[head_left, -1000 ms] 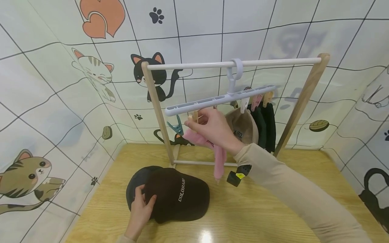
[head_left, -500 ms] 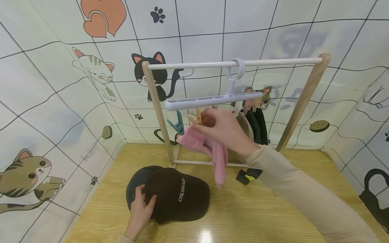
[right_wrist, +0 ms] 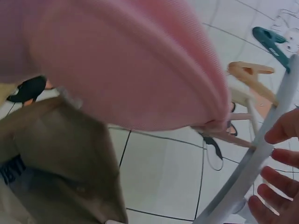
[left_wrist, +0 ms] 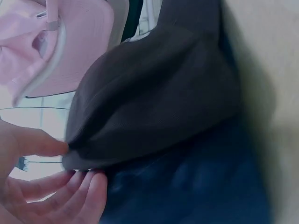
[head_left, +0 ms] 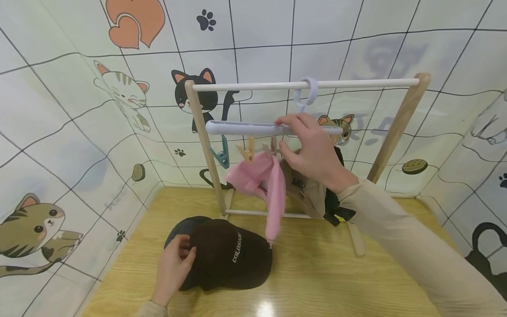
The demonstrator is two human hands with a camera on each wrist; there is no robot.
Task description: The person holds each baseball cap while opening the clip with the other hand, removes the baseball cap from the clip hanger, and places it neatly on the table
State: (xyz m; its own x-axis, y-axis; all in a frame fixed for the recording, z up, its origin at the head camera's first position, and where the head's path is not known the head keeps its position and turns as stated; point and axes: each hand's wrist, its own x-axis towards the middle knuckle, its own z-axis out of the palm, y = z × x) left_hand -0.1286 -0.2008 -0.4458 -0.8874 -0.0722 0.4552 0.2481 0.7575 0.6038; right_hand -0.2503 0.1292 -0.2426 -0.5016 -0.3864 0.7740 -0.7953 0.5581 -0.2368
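Right hand fingers curl around clip hanger, pink cap clipped beneath. Left hand pinches brown cap; likely next to lift toward hanger's free clip.

Setting: light wooden tabletop with a glossy glare spot near its front edge, enclosed on three sides by a white grid-lined backdrop printed with cartoon cats, paw prints and an orange heart

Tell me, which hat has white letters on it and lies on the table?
The dark brown cap reading COLORADO, lying on the table under the left hand. The pink cap and tan cap hang from clips.
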